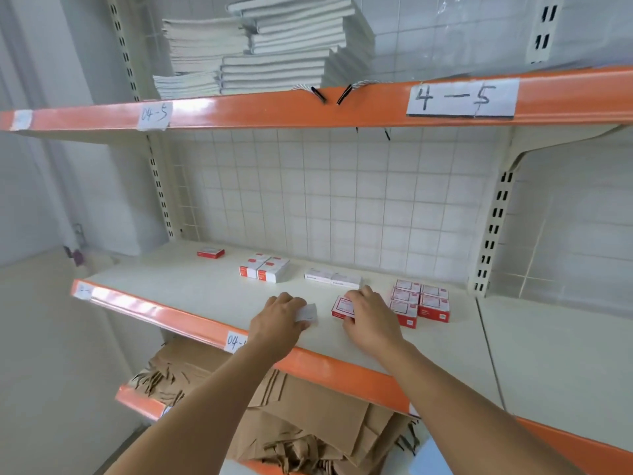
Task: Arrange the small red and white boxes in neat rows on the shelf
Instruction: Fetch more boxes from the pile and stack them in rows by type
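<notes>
I read "4 — 5" on large white paper label [462,97], "04-5" on small taped paper label [154,114], both on upper orange shelf edge [274,111]; box print illegible.

Your left hand [281,311] sits on the middle shelf [191,286] near its front edge, on a box [307,313]. Your right hand [368,311] lies just right of it, on a second box [342,308]. Right of that hand: a block of boxes [420,299] in touching rows. Behind your hands: a pair of boxes [333,278]; further left, a stacked group [264,268]; far left at the back, a lone box [210,252]. Upper shelf: stacked booklets [260,46]. Lower shelf: paper bags [301,406].
</notes>
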